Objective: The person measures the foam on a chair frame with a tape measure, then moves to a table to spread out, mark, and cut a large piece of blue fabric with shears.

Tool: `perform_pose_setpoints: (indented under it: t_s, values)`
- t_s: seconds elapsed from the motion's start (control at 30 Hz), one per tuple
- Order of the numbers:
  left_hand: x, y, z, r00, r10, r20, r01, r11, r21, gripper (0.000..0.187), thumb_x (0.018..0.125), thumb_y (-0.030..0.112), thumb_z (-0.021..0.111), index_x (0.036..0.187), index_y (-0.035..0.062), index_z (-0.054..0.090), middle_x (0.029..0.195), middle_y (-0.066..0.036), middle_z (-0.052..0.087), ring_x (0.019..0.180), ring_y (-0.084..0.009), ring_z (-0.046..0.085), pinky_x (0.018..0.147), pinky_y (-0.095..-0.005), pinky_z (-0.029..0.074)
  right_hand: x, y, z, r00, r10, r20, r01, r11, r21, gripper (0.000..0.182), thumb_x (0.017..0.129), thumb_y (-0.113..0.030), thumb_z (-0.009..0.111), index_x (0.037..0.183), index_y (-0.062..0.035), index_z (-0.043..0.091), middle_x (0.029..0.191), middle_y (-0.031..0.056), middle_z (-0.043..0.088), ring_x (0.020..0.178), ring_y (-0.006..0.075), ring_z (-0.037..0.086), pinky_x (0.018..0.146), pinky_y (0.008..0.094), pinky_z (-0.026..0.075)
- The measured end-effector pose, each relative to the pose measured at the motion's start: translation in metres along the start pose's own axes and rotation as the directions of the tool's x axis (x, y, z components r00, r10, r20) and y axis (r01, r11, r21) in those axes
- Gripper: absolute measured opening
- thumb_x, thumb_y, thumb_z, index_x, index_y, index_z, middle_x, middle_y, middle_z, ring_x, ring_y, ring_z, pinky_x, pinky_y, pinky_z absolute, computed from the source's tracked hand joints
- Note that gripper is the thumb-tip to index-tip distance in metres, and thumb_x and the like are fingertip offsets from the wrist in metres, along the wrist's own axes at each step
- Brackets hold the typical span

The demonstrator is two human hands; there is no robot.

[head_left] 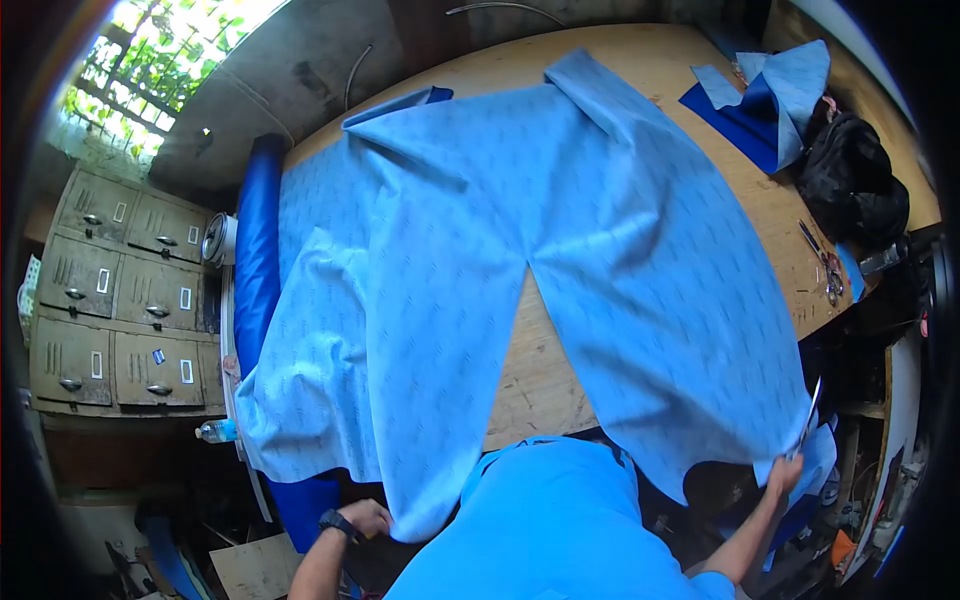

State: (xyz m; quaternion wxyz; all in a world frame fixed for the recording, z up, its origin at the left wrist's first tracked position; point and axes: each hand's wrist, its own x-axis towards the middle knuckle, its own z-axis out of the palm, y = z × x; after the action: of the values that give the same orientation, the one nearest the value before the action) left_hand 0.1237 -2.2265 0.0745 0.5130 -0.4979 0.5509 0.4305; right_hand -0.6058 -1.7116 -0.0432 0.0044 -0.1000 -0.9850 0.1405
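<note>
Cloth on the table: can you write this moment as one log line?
left hand: grips cloth edge | right hand: scissors at cloth corner | table: cloth spread

Daylight glares from the upper left; fisheye bending, dark vignetted edges.

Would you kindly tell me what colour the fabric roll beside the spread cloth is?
Deep royal blue fabric roll, head view.

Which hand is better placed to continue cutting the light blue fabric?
Probably the right hand: it holds the scissors at the light blue fabric edge. The left hand only grips the hanging near corner.
</note>
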Motion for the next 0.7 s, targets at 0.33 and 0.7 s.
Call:
perform_pose_setpoints:
  t_s: [0.33, 0.7]
  values:
    - [0.047, -0.038, -0.037, 0.92, 0.354, 0.166, -0.261, 0.872, -0.413, 0.029, 0.096, 0.029, 0.064, 0.107, 0.0045, 0.074, 0.095, -0.004, 0.073, 0.091, -0.0143, 0.067, 0.087, -0.0282, 0.051, -0.126, 0.135, -0.026, 0.923, 0.38, -0.061, -0.377, 0.858, -0.348, 0.038, 0.086, -0.026, 0.059, 0.117, -0.0042, 0.062, 0.111, 0.0249, 0.068, 0.104, 0.0429, 0.066, 0.089, 0.0537, 0.051]
    - [0.08, 0.088, -0.276, 0.522, -0.024, -0.853, -0.1, 0.991, -0.09, 0.078, 0.073, 0.064, 0.074, 0.116, -0.0008, 0.064, 0.114, -0.024, 0.068, 0.107, -0.0415, 0.065, 0.091, -0.0481, 0.052, -0.2, -0.18, 0.008, 0.982, -0.188, 0.025, 0.18, 0.965, 0.191, 0.045, 0.077, -0.036, 0.083, 0.099, -0.0045, 0.06, 0.086, 0.0158, 0.07, 0.085, 0.0405, 0.067, 0.073, 0.0519, 0.05]
